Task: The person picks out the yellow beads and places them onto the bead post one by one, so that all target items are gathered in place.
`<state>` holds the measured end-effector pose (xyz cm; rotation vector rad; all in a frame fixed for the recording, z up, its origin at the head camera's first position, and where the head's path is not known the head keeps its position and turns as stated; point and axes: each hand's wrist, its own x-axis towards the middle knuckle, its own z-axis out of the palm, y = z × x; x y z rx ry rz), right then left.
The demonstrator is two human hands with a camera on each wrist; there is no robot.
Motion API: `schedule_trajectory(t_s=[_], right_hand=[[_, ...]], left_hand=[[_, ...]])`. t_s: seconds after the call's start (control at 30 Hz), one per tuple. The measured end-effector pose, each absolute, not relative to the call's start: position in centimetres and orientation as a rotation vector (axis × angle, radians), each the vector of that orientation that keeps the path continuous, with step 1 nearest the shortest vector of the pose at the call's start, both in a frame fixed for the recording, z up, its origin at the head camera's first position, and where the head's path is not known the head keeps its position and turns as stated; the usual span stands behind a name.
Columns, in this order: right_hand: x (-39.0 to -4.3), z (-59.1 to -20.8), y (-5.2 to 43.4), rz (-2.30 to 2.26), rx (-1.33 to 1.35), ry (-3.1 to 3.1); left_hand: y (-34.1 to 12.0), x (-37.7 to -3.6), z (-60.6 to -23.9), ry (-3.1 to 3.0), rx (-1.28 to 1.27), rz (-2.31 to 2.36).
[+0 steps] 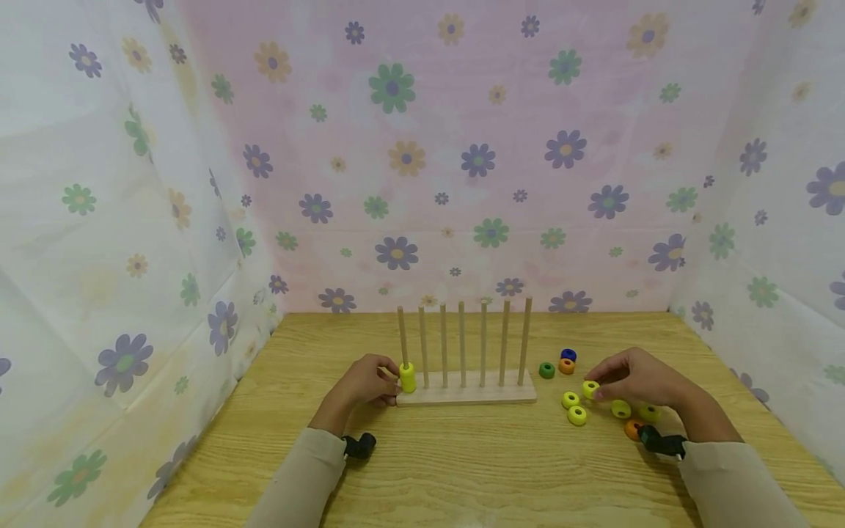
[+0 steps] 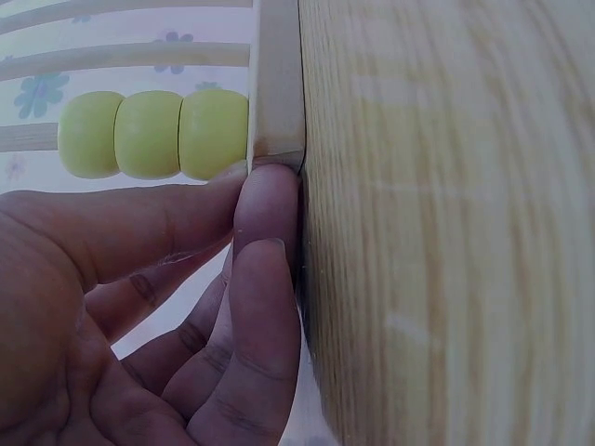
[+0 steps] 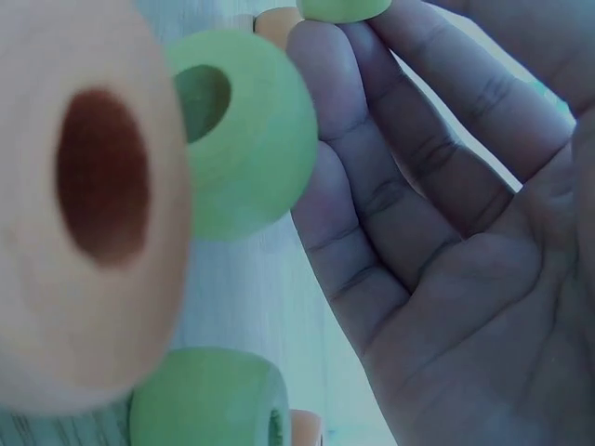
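Note:
A wooden stand [image 1: 462, 394] with a row of upright pegs lies in the middle of the table. My left hand [image 1: 364, 383] grips its left end; in the left wrist view the fingertips press the end of the base. Three yellow beads [image 2: 149, 135] are stacked on the leftmost peg, just above those fingers. Right of the stand, my right hand [image 1: 643, 378] pinches a yellow bead [image 1: 590, 389] between thumb and fingers. Only the lower edge of that bead [image 3: 344, 11] shows in the right wrist view. Loose yellow beads [image 1: 577, 416] lie around this hand.
Near the stand's right end sit a green bead [image 1: 546, 370], a blue bead [image 1: 568, 355] and an orange bead [image 1: 566, 367]. Another orange bead [image 1: 632, 430] lies below the right hand, partly behind the wrist camera [image 1: 660, 443]. Flowered cloth [image 1: 475, 161] surrounds the wooden table [image 1: 462, 469].

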<state>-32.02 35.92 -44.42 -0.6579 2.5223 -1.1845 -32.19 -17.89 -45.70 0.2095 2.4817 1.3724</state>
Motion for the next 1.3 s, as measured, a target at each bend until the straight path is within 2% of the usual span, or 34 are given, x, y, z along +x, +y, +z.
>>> schedule_trajectory(t_s=[1.3], right_hand=[[-31.2,-41.4,33.9,-1.229,-0.766,2.577]], left_hand=[[-18.0,-32.2,-45.6,2.482,0.221,1.380]])
